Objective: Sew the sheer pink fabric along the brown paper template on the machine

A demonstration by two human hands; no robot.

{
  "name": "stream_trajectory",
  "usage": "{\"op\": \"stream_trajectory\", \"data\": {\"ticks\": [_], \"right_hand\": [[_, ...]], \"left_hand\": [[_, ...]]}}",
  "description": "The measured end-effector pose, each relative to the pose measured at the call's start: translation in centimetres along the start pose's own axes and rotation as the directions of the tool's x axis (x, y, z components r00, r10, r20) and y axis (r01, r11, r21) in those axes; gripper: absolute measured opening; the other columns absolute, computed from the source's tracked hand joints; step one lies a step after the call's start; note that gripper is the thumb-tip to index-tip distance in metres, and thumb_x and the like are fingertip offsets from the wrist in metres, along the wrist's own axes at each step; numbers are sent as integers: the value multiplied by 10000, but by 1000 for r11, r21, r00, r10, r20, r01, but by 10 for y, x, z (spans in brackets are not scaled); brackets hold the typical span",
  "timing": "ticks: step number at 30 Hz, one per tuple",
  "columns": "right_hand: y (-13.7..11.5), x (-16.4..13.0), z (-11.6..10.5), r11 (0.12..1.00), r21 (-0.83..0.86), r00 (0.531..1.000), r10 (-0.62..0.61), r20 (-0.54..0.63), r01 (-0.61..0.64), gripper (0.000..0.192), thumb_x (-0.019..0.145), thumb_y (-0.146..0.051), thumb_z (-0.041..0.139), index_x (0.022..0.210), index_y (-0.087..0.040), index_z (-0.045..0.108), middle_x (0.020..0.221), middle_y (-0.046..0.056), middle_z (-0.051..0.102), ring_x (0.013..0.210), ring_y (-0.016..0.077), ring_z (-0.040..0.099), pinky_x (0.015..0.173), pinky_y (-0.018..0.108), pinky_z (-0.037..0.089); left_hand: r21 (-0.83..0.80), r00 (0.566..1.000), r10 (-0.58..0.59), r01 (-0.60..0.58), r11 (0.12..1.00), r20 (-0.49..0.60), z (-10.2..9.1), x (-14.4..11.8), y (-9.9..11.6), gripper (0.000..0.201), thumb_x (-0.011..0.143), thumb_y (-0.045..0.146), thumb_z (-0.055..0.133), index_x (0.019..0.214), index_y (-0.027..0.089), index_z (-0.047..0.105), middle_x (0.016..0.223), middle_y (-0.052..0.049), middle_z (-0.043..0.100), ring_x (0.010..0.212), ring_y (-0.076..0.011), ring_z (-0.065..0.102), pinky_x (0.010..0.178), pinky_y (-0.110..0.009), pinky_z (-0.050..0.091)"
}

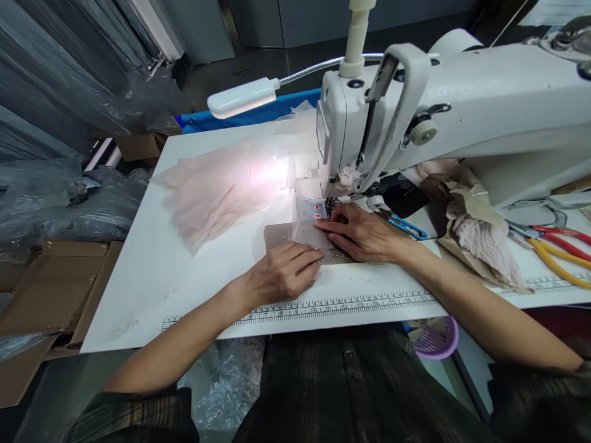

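A strip of sheer pale pink fabric (302, 232) runs under the needle area of a white sewing machine (344, 123). My left hand (284, 271) rests at the strip's near end, its fingers pressed together and closed on the fabric. Just in front of the presser foot (329, 206), my right hand (362, 232) pinches the fabric's right edge, with bent fingers and the thumb close to the index finger. Beneath the strip lies a brownish plate (277, 234) in the white table. The fingertips partly hide the fabric's edge.
Gathered pink tulle (217, 191) spreads over the table's left part. Right of the machine's needle lie blue thread snips (406, 227), a bundle of pale lace (482, 240) in brown paper and red-and-yellow-handled tools (558, 246). A lamp (242, 97) hangs above; a ruler tape (332, 306) lines the front edge.
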State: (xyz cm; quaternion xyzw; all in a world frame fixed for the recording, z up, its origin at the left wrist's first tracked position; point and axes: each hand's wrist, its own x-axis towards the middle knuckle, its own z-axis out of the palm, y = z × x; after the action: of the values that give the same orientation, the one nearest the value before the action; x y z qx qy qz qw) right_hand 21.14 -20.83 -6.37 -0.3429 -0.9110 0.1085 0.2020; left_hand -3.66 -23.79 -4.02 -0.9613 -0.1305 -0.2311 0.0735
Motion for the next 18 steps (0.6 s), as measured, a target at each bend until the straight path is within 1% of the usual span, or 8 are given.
{"op": "stream_trajectory", "data": {"ticks": [2, 5, 7, 8, 11, 13, 15, 18], "right_hand": [[-3, 1, 2, 999, -43, 1000, 17, -1, -17, 401, 994, -368, 432, 1349, -231, 557, 1129, 144, 523, 977, 277, 555, 800, 444, 532], [-5, 0, 2, 997, -13, 996, 74, -45, -75, 309, 983, -318, 451, 1206, -217, 639, 1102, 127, 543, 971, 265, 562, 832, 420, 527], [-4, -3, 1, 992, 47, 989, 120, -86, -117, 263, 973, -285, 459, 1121, -206, 661, 1074, 120, 562, 970, 260, 571, 857, 407, 522], [-3, -4, 1, 988, 90, 985, 138, -105, -129, 254, 971, -272, 459, 1111, -201, 658, 1064, 118, 571, 972, 256, 575, 867, 401, 520], [1, -8, -3, 967, 214, 976, 169, -137, -137, 291, 979, -238, 421, 1172, -193, 635, 1043, 105, 598, 958, 233, 591, 879, 386, 516], [4, -9, -4, 963, 241, 979, 155, -136, -119, 335, 985, -228, 392, 1227, -200, 623, 1046, 98, 605, 956, 223, 591, 889, 389, 511], [7, -10, -3, 973, 219, 989, 98, -114, -71, 363, 986, -243, 398, 1278, -225, 611, 1077, 98, 590, 982, 225, 578, 910, 401, 503], [6, -9, 1, 993, 119, 996, 10, -88, 1, 385, 979, -283, 442, 1339, -266, 577, 1110, 107, 559, 1004, 244, 551, 901, 433, 503]], "left_hand": [[-71, 999, -27, 29, 997, 40, 0, -1, -1, 112, 904, 176, 558, 928, 136, 661, 1101, -101, 707, 979, -211, 677, 862, -400, 589], [-169, 996, -45, 57, 984, 77, 2, -3, 0, 124, 898, 191, 569, 964, 152, 667, 1154, -110, 685, 1046, -229, 656, 949, -469, 546], [-198, 996, -47, 62, 978, 77, 3, -4, 1, 139, 900, 189, 570, 992, 149, 667, 1179, -126, 671, 1060, -235, 651, 937, -464, 552], [-201, 997, -42, 55, 978, 70, 4, -4, 1, 146, 904, 188, 566, 1001, 141, 665, 1176, -134, 671, 1053, -236, 653, 913, -448, 565], [-180, 999, -24, 32, 983, 47, 6, -4, 1, 174, 924, 198, 547, 1033, 118, 657, 1147, -146, 682, 1017, -229, 667, 849, -404, 591], [-163, 999, -21, 27, 986, 40, 7, -4, 0, 186, 930, 211, 544, 1047, 119, 654, 1135, -139, 689, 997, -221, 674, 817, -388, 598], [-161, 999, -22, 28, 986, 40, 7, -5, -2, 180, 926, 218, 546, 1033, 129, 660, 1116, -127, 699, 964, -213, 682, 783, -378, 601], [-172, 999, -25, 30, 985, 28, 7, -6, -5, 167, 912, 224, 561, 1001, 138, 672, 1098, -118, 707, 936, -212, 687, 776, -388, 598]]}}
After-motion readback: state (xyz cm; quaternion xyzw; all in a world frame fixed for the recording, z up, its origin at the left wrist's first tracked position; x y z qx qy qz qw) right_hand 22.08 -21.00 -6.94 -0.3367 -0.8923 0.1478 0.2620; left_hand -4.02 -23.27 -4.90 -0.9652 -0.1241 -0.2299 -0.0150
